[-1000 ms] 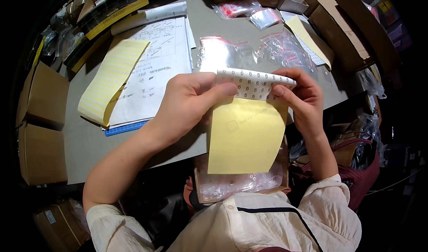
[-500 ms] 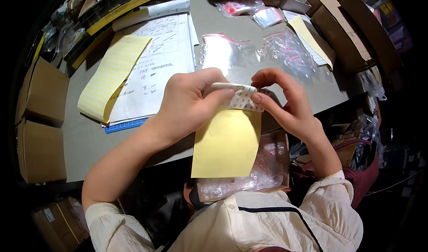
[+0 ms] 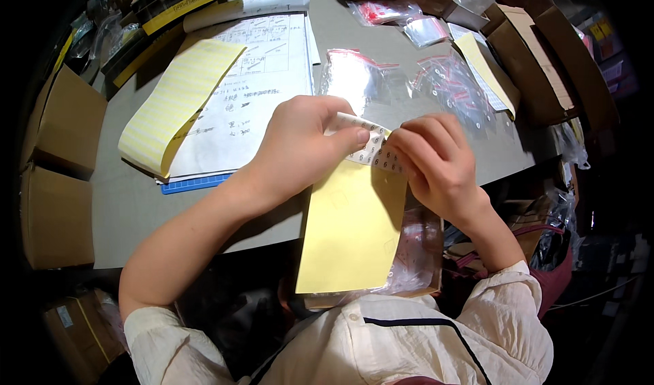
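My left hand (image 3: 306, 136) is closed on a sticker sheet (image 3: 354, 228), its thumb pressing on the folded-over top. Small printed labels show on the white folded strip, while the plain yellow backing hangs down in front of me. At the right end of the fold, my right hand (image 3: 439, 164) is closed, with thumb and fingertips pinched at the sheet's edge. Whether a single label is between those fingertips is hidden. Below the sheet, partly covered by it, is a box of small clear bags (image 3: 417, 255).
Papers with handwriting (image 3: 272, 78) lie left on the table, under another yellow label sheet (image 3: 180, 102) and over a blue cutting mat (image 3: 194, 185). Clear zip bags (image 3: 453, 89) lie beyond my hands. Cardboard boxes (image 3: 58, 215) stand at left, with an open carton (image 3: 528, 65) at right.
My right hand has turned and its fingers have curled in closer on the sheet's edge; before, they were more spread. The backing hangs slightly lower in the picture.
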`<state>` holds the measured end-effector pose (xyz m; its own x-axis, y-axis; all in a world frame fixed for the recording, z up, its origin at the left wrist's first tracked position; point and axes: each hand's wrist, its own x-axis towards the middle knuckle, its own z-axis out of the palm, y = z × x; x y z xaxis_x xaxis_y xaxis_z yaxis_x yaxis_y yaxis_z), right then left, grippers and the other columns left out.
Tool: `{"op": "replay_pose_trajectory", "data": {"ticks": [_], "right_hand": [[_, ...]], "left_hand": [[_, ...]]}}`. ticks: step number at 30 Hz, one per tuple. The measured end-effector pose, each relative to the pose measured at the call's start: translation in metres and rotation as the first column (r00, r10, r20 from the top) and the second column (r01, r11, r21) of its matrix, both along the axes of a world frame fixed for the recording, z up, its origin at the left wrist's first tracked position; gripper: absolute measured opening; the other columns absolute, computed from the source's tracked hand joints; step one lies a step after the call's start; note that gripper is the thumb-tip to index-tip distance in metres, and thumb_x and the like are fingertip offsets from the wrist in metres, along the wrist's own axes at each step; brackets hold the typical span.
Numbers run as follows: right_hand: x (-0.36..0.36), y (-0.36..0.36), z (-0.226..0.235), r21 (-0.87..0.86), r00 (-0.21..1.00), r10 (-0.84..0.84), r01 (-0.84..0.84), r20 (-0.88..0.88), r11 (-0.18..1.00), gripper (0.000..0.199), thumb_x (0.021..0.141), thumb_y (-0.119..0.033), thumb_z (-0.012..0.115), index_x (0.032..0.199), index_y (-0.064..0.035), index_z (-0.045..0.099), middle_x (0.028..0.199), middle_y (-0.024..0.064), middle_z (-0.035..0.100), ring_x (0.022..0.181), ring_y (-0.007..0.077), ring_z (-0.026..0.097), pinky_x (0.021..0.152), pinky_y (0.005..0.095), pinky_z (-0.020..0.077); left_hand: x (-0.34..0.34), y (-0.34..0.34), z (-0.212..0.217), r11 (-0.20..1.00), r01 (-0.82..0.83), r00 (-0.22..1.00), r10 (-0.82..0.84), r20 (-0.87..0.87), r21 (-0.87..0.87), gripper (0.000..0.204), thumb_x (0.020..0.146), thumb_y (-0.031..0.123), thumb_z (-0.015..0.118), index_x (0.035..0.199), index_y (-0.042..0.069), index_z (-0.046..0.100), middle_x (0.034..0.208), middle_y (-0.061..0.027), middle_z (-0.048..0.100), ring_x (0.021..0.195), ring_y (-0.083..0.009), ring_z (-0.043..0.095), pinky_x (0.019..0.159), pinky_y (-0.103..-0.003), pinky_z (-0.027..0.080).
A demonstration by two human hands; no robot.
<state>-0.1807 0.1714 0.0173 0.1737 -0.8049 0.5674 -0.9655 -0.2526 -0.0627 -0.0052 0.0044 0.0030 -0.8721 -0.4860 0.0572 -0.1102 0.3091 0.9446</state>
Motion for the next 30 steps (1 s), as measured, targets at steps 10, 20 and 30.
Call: {"op": "replay_pose_trajectory", "data": {"ticks": [10, 20, 30], "right_hand": [[-0.103, -0.073, 0.032, 0.58, 0.89, -0.311, 0.067, 0.333, 0.812, 0.021, 0.093, -0.015, 0.071, 0.104, 0.0028, 0.072, 0.091, 0.0104, 0.075, 0.084, 0.0173, 0.071, 0.08, 0.0314, 0.0553], [-0.095, -0.092, 0.034, 0.495, 0.899, -0.411, 0.429, -0.153, 0.756, 0.022, 0.094, -0.018, 0.078, 0.101, 0.001, 0.07, 0.087, 0.0124, 0.072, 0.078, 0.0227, 0.067, 0.074, 0.0332, 0.0533], [-0.075, -0.098, 0.009, 0.465, 0.949, -0.207, 0.075, 0.239, 0.882, 0.025, 0.09, -0.008, 0.075, 0.107, 0.0036, 0.061, 0.095, 0.0177, 0.071, 0.087, 0.0289, 0.069, 0.078, 0.0383, 0.0543]], "left_hand": [[-0.003, -0.007, -0.003, 0.999, 0.017, 0.998, -0.019, 0.064, 0.03, 0.027, 0.099, 0.019, 0.072, 0.113, -0.004, 0.072, 0.094, -0.0078, 0.076, 0.084, -0.0101, 0.068, 0.078, -0.027, 0.056], [-0.002, -0.004, -0.005, 0.998, -0.013, 0.998, 0.018, 0.068, -0.066, 0.033, 0.098, 0.024, 0.07, 0.117, -0.002, 0.069, 0.093, -0.0115, 0.073, 0.088, -0.0154, 0.068, 0.08, -0.032, 0.054], [-0.004, 0.001, -0.008, 0.999, -0.045, 0.999, 0.044, 0.03, 0.011, 0.023, 0.107, 0.016, 0.057, 0.12, -0.002, 0.062, 0.09, -0.0084, 0.071, 0.083, -0.0126, 0.064, 0.076, -0.031, 0.052]]}}
